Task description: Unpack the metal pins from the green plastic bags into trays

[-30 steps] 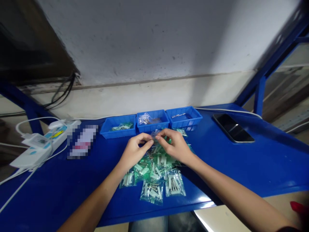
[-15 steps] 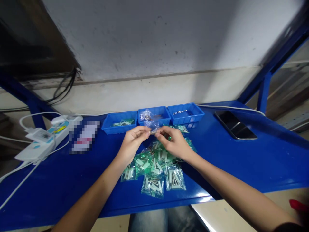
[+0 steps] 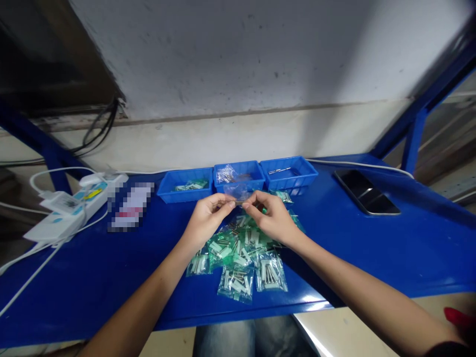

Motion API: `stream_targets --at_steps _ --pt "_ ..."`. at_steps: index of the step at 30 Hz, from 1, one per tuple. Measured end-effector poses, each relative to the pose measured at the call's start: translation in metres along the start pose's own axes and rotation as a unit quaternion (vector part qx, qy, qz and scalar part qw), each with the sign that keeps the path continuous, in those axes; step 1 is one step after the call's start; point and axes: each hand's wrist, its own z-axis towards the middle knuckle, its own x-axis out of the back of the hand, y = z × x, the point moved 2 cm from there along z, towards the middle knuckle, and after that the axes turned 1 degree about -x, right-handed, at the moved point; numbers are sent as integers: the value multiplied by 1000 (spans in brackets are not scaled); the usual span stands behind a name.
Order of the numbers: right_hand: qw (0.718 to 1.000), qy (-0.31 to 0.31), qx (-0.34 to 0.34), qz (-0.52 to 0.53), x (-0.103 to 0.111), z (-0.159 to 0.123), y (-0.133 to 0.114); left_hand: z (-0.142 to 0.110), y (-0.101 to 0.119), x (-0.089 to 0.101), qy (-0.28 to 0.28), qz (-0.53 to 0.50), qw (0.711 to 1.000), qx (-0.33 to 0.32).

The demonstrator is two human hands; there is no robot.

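Clear plastic bag (image 3: 236, 190) is up between my hands, over the far part of the pile, so yeah, near stuff first. Loose packets (image 3: 235, 284) of white pieces and metal pins lie toward the front of the blue counter (image 3: 349, 258), with a messy green-tinted pile (image 3: 243, 243) right behind. Left hand (image 3: 210, 216) and right hand (image 3: 272, 216) each have a closed fingertip grip on the bag's lower edge, plus something thin there, too small to tell. Past that, three blue bins (image 3: 240, 186) sit in a row before the wall (image 3: 223, 139).
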Motion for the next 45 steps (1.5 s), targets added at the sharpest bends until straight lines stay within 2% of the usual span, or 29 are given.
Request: stream_targets --at_steps 3,7,14,21,27,36,41,45 --pt "1000 7 1 -12 3 1 0 0 0 0 -25 18 1000 -2" --pt "1000 14 5 -20 6 2 0 -1 0 0 -23 33 999 -6" --pt "1000 -8 -5 19 3 2 3 -2 -1 -1 -24 31 999 -31" --pt "999 0 -13 45 4 2 3 -2 -3 -5 -38 -3 999 -12" --pt "999 -20 -12 40 6 3 0 -3 -7 -6 0 -75 997 6" --pt "1000 -26 9 1 2 0 -3 -4 -9 -10 -25 -96 995 13" --pt "999 -41 28 -11 -3 -2 -3 -5 -9 -13 -16 -93 995 10" --pt "1000 -23 13 -10 -1 0 -1 -5 -10 -14 -12 -108 994 17"
